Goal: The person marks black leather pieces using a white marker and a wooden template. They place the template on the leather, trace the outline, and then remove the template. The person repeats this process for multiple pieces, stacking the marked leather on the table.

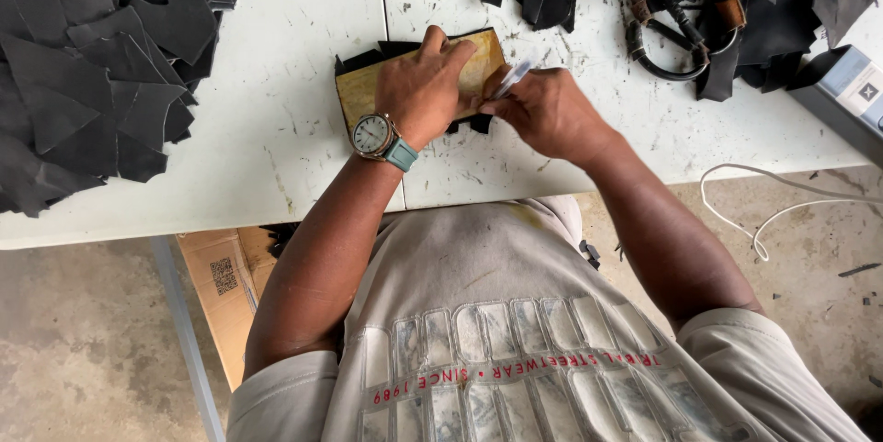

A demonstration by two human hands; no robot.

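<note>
On the white table [276,129], between heaps of dark cut pieces [83,74], a yellowish rectangular template [361,85] lies over a black piece [359,59], pinned flat by the left hand [421,83] with its fingers spread and pressing down. To trace cleanly, I judge that this hand should keep firm, even pressure near the edge being marked. Bent at the wrist, the right hand [543,111] pinches a pale marker [515,72] in its fingers, tip at the template's right edge.

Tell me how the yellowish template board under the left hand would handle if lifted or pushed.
The template board looks flat with straight edges, so probably stiff rather than floppy. It appears thin, so likely light. It rests on dark cut pieces, and the left hand presses it while the right hand holds a pen; unpressed, it may slide.
</note>
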